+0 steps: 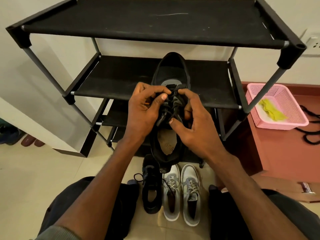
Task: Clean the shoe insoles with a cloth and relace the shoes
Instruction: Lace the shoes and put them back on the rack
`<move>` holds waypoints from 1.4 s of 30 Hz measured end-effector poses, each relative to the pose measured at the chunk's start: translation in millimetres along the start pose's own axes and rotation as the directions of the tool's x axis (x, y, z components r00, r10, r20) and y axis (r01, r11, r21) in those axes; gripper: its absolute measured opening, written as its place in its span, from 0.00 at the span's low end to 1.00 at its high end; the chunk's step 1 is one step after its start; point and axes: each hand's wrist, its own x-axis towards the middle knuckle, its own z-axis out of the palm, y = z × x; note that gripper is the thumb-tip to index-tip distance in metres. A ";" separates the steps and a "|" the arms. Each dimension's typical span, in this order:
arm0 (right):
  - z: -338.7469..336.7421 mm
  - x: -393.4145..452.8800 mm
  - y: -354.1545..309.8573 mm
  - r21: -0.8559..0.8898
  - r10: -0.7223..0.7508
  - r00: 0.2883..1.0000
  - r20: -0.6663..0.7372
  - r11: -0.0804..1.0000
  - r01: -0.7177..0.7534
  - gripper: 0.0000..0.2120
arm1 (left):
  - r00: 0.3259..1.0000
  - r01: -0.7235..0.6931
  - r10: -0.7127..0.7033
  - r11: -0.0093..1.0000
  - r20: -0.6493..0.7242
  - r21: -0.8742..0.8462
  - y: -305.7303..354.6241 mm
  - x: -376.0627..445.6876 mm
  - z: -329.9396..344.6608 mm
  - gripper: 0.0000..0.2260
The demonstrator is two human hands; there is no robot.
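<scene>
I hold a black shoe (170, 70) in mid-air before the shoe rack, toe pointing away, its tan insole (167, 142) showing at the heel opening. My left hand (144, 110) pinches the black lace (170, 101) on the left of the tongue. My right hand (192, 122) grips the shoe's right side, fingertips on the lace. On the floor below lie the other black shoe (150, 186) with a loose lace and a pair of grey and white sneakers (181, 193). A yellow cloth (272, 110) lies in the pink basket (294, 122).
The black shoe rack (155, 23) with several fabric shelves stands against the wall ahead. A reddish-brown step (277, 149) at right carries the basket and a black cord (311, 135). More footwear (27, 141) sits at far left. My knees frame the floor shoes.
</scene>
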 end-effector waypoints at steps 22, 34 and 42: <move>8.4 31.7 14.4 -0.150 -0.186 0.967 -0.173 0.975 0.161 0.09 | 0.999 0.026 -0.026 1.000 0.039 0.000 3.3 3.4 -4.9 0.08; 10.6 32.7 10.0 -0.149 -0.159 0.975 -0.158 0.979 0.135 0.07 | 0.997 -0.007 0.007 1.000 0.079 -0.005 0.6 2.1 -7.7 0.06; 17.8 33.6 5.0 -0.175 -0.102 0.960 -0.260 0.983 0.057 0.08 | 0.991 -0.097 0.096 0.995 0.090 0.003 1.2 -5.5 -16.3 0.10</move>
